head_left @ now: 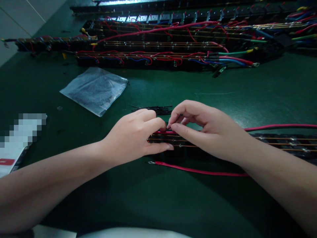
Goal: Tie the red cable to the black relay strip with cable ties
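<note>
A long black strip (277,143) with thin brass rails lies across the green table (158,198) in front of me. My left hand (135,134) is curled over the strip's left end, fingers closed on it. My right hand (198,127) meets it there, thumb and forefinger pinched on a small dark thing I cannot make out, close to a red wire (279,126) along the strip's far edge. Another red wire (198,170) with a metal lug lies loose in front of the strip. A small bundle of black ties (153,109) lies just behind my hands.
A clear plastic bag (95,89) lies at the back left. Several finished black strips (173,43) with red, blue and green wires fill the far side of the table. A white box (12,148) sits at the left edge.
</note>
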A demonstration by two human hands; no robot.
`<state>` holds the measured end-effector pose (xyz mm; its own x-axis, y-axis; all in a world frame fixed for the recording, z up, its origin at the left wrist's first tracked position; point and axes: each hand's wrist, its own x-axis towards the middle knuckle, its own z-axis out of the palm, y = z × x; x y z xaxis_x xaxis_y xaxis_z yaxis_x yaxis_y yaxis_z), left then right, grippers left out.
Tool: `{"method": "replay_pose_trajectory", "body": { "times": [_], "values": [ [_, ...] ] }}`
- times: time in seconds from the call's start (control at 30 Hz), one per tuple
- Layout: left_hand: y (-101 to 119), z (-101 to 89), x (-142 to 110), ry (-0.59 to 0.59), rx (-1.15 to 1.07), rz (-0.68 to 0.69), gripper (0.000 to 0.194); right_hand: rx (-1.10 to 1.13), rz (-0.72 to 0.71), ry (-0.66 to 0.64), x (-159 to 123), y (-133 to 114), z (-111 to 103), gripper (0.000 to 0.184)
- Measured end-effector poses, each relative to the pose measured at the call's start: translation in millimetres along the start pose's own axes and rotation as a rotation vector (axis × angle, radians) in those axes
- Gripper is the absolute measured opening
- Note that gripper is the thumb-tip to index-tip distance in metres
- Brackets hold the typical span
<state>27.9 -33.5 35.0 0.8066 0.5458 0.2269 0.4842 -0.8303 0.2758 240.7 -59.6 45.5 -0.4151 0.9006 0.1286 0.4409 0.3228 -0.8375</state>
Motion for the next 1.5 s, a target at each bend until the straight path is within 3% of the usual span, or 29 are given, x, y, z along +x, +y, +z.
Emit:
{"method": "replay_pose_trajectory", "body": {
  "times": [0.53, 1.5],
  "values": [
    [-1.4, 0.5, -0.5, 0.016, 0.000, 0.019, 0.037, -0.186, -0.018, -0.056, 2.0, 2.8, 5.0, 0.012],
    [0.1, -1.2, -0.1, -0.025, 0.006, -0.020, 0.031, -0.082, 0.014, -0.008, -0.6, -0.3, 3.1, 0.008]
  ]
}}
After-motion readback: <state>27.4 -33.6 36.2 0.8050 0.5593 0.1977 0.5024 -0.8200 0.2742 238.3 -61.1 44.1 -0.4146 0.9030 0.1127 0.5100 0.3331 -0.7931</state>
